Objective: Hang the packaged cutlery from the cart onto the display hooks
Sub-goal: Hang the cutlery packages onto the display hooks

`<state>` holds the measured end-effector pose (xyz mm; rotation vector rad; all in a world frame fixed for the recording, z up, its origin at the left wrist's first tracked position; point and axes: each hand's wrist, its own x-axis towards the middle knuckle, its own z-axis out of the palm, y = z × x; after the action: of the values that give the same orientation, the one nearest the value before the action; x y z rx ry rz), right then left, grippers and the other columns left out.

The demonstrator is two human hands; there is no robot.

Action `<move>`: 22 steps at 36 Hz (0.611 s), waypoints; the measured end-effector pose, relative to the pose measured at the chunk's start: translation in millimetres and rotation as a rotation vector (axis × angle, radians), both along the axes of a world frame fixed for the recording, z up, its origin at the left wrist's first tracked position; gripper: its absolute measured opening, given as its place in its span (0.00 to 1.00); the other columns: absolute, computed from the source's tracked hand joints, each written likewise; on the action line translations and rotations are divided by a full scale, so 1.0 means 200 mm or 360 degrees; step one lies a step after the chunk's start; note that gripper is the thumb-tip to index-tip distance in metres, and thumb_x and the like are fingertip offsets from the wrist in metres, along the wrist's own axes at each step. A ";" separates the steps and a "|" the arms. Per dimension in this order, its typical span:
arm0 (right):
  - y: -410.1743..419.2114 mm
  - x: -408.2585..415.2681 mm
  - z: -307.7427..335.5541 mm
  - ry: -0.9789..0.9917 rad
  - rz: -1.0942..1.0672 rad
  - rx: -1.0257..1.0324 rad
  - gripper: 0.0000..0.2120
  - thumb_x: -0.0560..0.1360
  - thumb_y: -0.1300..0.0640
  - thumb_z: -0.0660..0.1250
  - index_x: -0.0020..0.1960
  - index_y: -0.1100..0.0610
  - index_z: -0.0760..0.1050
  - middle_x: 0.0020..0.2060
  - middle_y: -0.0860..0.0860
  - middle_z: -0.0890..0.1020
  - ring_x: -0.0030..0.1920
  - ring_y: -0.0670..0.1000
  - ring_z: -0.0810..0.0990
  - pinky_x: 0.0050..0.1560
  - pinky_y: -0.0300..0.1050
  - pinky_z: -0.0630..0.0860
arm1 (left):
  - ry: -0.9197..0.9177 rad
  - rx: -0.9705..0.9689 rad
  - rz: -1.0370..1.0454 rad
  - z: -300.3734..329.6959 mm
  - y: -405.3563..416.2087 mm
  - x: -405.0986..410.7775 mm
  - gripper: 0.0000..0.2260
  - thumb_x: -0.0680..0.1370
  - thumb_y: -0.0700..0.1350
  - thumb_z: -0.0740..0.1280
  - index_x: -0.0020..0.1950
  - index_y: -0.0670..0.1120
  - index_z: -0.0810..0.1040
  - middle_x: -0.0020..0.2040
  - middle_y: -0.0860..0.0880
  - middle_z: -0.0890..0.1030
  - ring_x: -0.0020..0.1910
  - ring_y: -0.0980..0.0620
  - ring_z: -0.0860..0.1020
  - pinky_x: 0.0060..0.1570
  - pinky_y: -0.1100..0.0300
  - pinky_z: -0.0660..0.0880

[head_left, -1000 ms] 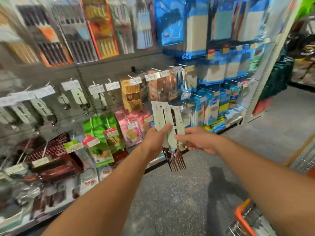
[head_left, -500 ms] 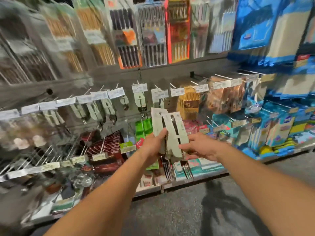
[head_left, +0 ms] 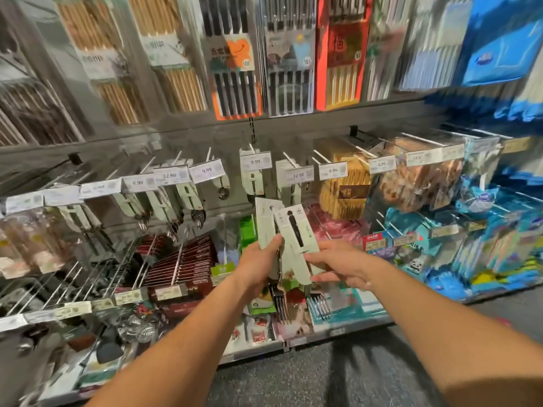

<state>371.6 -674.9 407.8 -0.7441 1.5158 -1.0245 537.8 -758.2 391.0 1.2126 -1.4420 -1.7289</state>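
Your left hand [head_left: 258, 259] grips one fork pack [head_left: 264, 221]; your right hand [head_left: 338, 267] pinches another fork pack [head_left: 295, 239], both just below the display hooks [head_left: 289, 160].

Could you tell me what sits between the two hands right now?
In the head view, the fork packs sit between them: the left hand grips one pale-green card, the right hand holds the other.
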 end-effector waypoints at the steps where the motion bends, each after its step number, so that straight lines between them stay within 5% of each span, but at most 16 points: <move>1: -0.04 -0.03 -0.02 -0.0029 -0.0013 0.0000 0.12 0.77 0.64 0.69 0.59 0.56 0.80 0.51 0.50 0.86 0.52 0.49 0.85 0.49 0.47 0.83 | -0.0010 -0.0006 0.0019 0.00 -0.03 -0.02 0.11 0.81 0.52 0.66 0.57 0.48 0.81 0.54 0.47 0.85 0.54 0.45 0.84 0.59 0.44 0.78; 7: -0.31 -0.29 -0.20 -0.0071 -0.0165 0.0027 0.12 0.77 0.65 0.68 0.60 0.57 0.79 0.52 0.51 0.85 0.54 0.50 0.84 0.52 0.49 0.83 | -0.0153 0.0022 0.0336 -0.07 -0.30 -0.17 0.27 0.75 0.60 0.69 0.64 0.41 0.76 0.56 0.41 0.83 0.49 0.42 0.82 0.44 0.51 0.78; 10: -0.47 -0.42 -0.27 -0.0007 -0.0158 0.0096 0.13 0.77 0.66 0.69 0.60 0.57 0.79 0.53 0.51 0.85 0.54 0.50 0.83 0.49 0.46 0.83 | -0.0150 0.0039 0.0351 -0.07 -0.42 -0.23 0.15 0.80 0.53 0.67 0.57 0.42 0.78 0.42 0.46 0.86 0.37 0.49 0.85 0.36 0.58 0.79; 14: -0.67 -0.54 -0.35 -0.0010 -0.0130 0.0128 0.14 0.76 0.66 0.69 0.61 0.59 0.78 0.53 0.53 0.85 0.55 0.51 0.83 0.43 0.43 0.83 | -0.0191 -0.0006 0.0377 -0.10 -0.59 -0.32 0.18 0.77 0.56 0.69 0.51 0.41 0.81 0.40 0.43 0.86 0.41 0.40 0.85 0.49 0.38 0.81; 17: -0.77 -0.59 -0.40 -0.0040 -0.0106 0.0108 0.22 0.75 0.66 0.71 0.67 0.61 0.72 0.55 0.55 0.83 0.53 0.51 0.84 0.44 0.43 0.83 | -0.0103 0.0054 0.0370 -0.12 -0.63 -0.38 0.11 0.81 0.51 0.66 0.49 0.44 0.79 0.37 0.46 0.86 0.36 0.45 0.85 0.40 0.49 0.83; 20: -0.83 -0.62 -0.40 -0.0030 -0.0043 0.0057 0.24 0.75 0.64 0.71 0.69 0.62 0.70 0.59 0.55 0.82 0.51 0.51 0.85 0.53 0.48 0.82 | -0.0076 0.0109 0.0342 -0.16 -0.65 -0.42 0.16 0.80 0.54 0.66 0.59 0.43 0.79 0.48 0.44 0.87 0.46 0.42 0.85 0.49 0.43 0.82; 22: -0.85 -0.62 -0.39 -0.0045 -0.0017 0.0020 0.20 0.76 0.63 0.70 0.67 0.61 0.72 0.59 0.55 0.82 0.53 0.52 0.84 0.58 0.53 0.80 | -0.0043 0.0118 0.0340 -0.16 -0.65 -0.43 0.13 0.82 0.51 0.64 0.59 0.43 0.79 0.47 0.42 0.86 0.45 0.42 0.86 0.44 0.48 0.82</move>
<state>247.3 -845.4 329.8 -0.7107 1.5024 -1.0287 452.8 -888.8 358.3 1.3805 -1.2239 -1.6371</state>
